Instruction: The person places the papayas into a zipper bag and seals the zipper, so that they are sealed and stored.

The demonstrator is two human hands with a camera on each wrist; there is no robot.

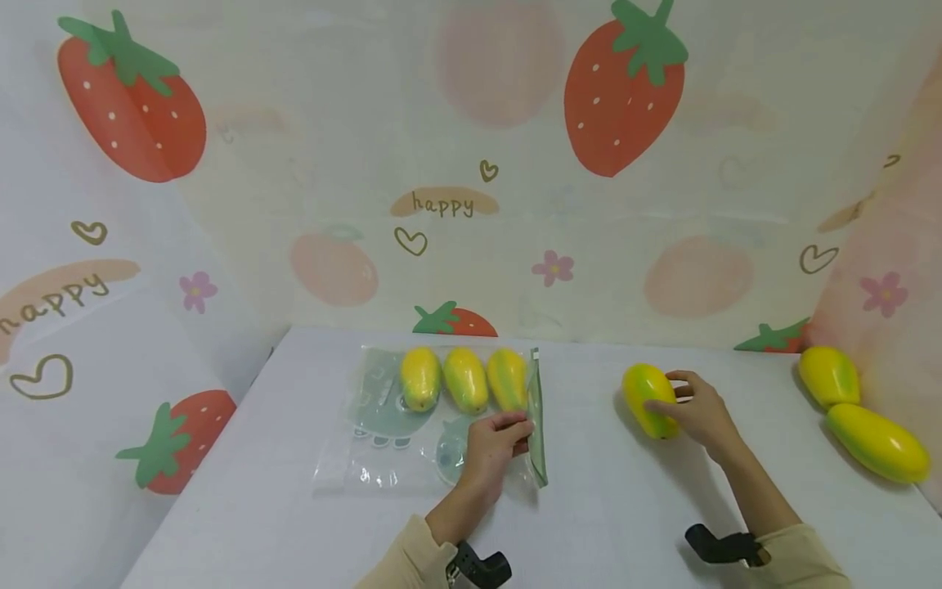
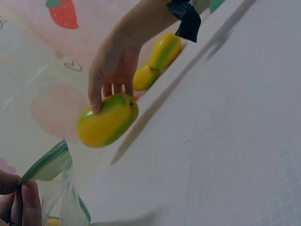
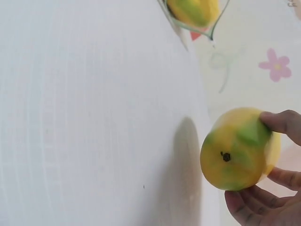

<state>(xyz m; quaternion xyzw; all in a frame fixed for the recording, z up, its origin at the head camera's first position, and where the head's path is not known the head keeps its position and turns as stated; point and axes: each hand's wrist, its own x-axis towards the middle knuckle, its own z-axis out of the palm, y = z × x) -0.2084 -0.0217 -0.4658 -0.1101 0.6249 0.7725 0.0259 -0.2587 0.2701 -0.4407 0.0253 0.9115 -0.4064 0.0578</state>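
My left hand pinches the green zip edge of a clear printed zip bag that lies on the table. In the left wrist view, the bag's green edge is lifted and the mouth gapes. Three yellow-green papayas lie side by side within the bag's outline. To the right of the bag, my right hand grips another papaya between thumb and fingers. In the right wrist view, this held papaya shows its dark stem end, with its shadow on the white surface beside it.
Two more papayas, one behind and one in front, lie at the table's right edge. The white table meets a strawberry-printed backdrop at the back and sides. Black wrist mounts sit on both forearms.
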